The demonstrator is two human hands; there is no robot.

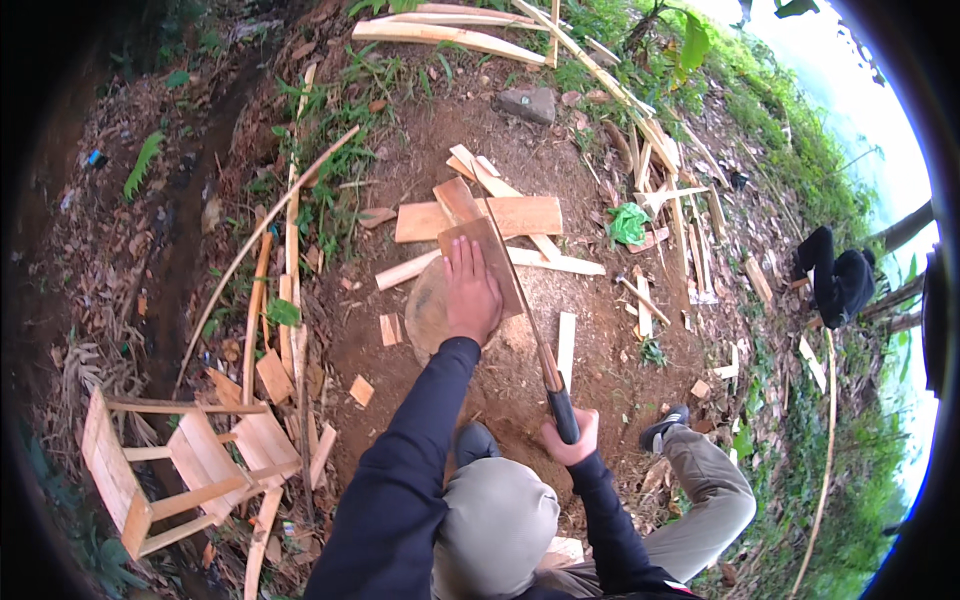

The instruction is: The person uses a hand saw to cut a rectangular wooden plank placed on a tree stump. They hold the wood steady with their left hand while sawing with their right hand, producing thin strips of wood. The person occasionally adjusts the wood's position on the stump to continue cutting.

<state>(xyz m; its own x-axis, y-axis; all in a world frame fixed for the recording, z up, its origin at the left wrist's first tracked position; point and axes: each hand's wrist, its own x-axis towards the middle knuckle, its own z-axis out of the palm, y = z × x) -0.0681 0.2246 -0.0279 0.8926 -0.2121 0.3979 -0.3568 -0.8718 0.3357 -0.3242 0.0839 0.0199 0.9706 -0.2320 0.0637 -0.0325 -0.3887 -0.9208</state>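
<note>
My left hand point(473, 292) lies flat with its fingers stretched out, pressing on a brown wooden board point(487, 250). The board is tilted over a round tree stump point(428, 315) and some planks. In my right hand point(573, 438) is the black handle of a machete point(547, 370). Its long, narrow blade runs up along the board's right edge, seen almost edge-on. Beyond the stump, a wide plank point(530, 214) lies crosswise with several thinner pieces around it. A pale strip of wood point(566, 345) lies to the right of the blade.
A slatted wooden frame point(190, 470) stands at the lower left. Small offcuts point(362, 390) are scattered on the soil. A hammer point(640, 298) and a green plastic bag point(628, 224) lie to the right. Farther right, a person in dark clothes point(845, 280) is bent low. A rock point(527, 104) sits beyond.
</note>
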